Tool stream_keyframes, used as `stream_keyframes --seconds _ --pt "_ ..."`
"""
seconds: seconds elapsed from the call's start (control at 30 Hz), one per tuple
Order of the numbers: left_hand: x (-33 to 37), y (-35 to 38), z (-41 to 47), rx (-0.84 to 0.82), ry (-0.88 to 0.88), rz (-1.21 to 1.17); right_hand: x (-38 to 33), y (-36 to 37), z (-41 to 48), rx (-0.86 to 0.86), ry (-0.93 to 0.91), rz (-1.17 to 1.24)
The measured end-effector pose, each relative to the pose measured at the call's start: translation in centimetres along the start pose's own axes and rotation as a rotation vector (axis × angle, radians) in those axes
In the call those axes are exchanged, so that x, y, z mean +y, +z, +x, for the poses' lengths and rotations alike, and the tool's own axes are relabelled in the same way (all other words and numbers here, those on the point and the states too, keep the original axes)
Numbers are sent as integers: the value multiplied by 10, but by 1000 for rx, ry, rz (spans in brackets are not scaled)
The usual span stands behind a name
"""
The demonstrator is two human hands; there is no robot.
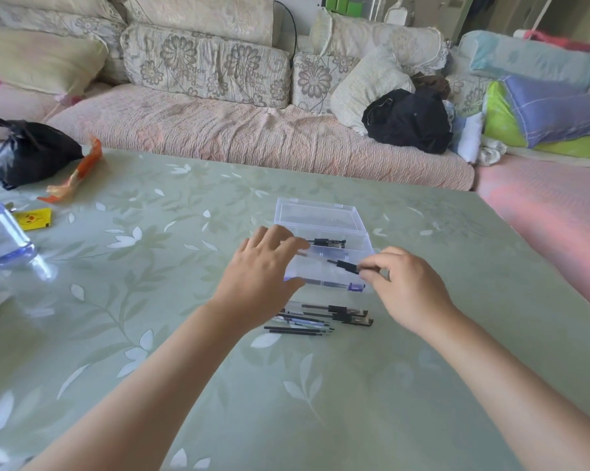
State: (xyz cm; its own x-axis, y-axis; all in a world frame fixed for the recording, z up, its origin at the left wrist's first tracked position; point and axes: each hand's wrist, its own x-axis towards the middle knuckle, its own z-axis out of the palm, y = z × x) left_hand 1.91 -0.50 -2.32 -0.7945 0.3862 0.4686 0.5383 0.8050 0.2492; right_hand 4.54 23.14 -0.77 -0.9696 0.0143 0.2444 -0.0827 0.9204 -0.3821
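Pen: slim, clear barrel, black cap, held tilted over the right end of the box. Box: clear rigid plastic, rectangular, hinged lid lying open behind it; it sat mid-table with more black-capped pens inside. Right hand: thumb and forefinger pinched the pen's capped end, the other fingers curled. Left hand: fingers nearly straight and spread over the box's left end, thumb at the near wall, gripping nothing. Loose pens and refills: piled just in front of the box, between the wrists. Table: glossy green leaf-patterned cover. Far left: black plastic bag, orange wrapper, yellow card, clear bottle. Behind: floral-cushioned sofa.
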Motion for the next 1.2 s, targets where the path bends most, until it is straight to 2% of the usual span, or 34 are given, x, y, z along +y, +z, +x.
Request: stream_keyframes --seconds 0.07,0.17,0.3,0.47,0.57,0.77,0.9,1.03,1.2 --pt "-3 1 2 22 -48 6 4 3 16 36 16 -43" --pt "-11 6 -1 -100 -56 -28 4 12 44 37 15 -90" --pt "-18 11 -3 -274 -46 -64 -4 26 84 -11 -12 -188" --pt "-22 10 -3 -353 -43 -101 -10 44 114 -150 -21 -326" --pt "-23 10 -1 -360 -45 -95 -9 50 122 -248 -11 -389" --pt "-22 13 0 -354 -63 -91 -11 44 123 -302 7 -385" --pt "-22 13 -1 -336 -57 -75 -16 35 111 -212 -39 -306" --pt "-16 13 -1 -241 -32 -76 -23 22 80 -114 -113 -179" --pt "-2 18 -3 -181 35 -116 -19 12 29 -163 -171 -77"
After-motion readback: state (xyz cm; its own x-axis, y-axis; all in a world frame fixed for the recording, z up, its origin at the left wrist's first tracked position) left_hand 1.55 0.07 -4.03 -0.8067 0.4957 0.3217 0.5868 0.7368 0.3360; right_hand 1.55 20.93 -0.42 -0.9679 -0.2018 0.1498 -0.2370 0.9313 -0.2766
